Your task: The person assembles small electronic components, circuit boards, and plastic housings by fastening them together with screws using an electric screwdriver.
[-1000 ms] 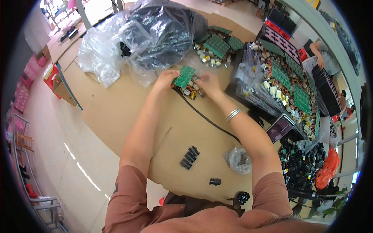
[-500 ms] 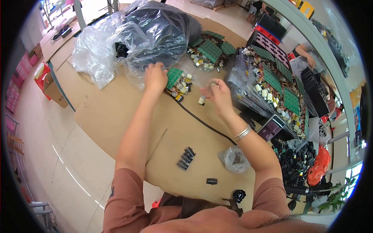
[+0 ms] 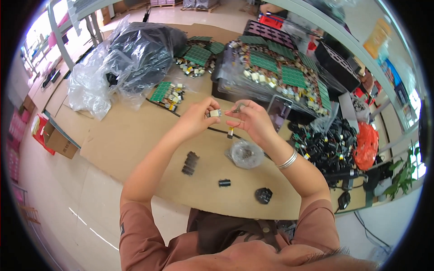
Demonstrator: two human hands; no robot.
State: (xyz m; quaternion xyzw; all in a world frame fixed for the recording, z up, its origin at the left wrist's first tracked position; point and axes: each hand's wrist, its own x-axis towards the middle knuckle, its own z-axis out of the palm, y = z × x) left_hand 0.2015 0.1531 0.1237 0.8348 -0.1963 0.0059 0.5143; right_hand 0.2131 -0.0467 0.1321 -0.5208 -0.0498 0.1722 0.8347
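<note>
At the bottom of the frame the person's brown sleeves and both forearms rose toward the centre. On the cardboard-covered tabletop (image 3: 135, 140) just ahead of the body lay a black round part (image 3: 263, 195) at lower right of centre, a small black component (image 3: 224, 183) to its left, and a short stack of black components (image 3: 190, 163) further left. A small clear bag (image 3: 244, 153) holding dark pieces lay near the right forearm, which bore a silver bangle (image 3: 288, 160).

At mid-frame both hands were raised above the tabletop, close together. The left hand (image 3: 195, 119) had its grip closed, thumb and fingers pinched on a small pale component (image 3: 214, 113). The right hand (image 3: 253, 119) had its grip closed on a small dark piece (image 3: 238, 108) at its fingertips; what that piece was could not be told. The two items stood just apart, between the hands. A black cable (image 3: 162, 107) ran along the tabletop beneath the hands.

Beyond, left of centre, a green circuit board (image 3: 162, 91) lay with small yellow and white parts beside it. Further up sat more green boards (image 3: 198, 55) amid loose parts. At upper left, a heap of clear and black plastic bags (image 3: 131, 54). At upper right, a black tray (image 3: 280, 67) under clear film carried green boards and many parts. At right, a tangle of black cables (image 3: 325, 140) and an orange bag (image 3: 367, 144). At far left, a cardboard box (image 3: 58, 142) on the floor.
</note>
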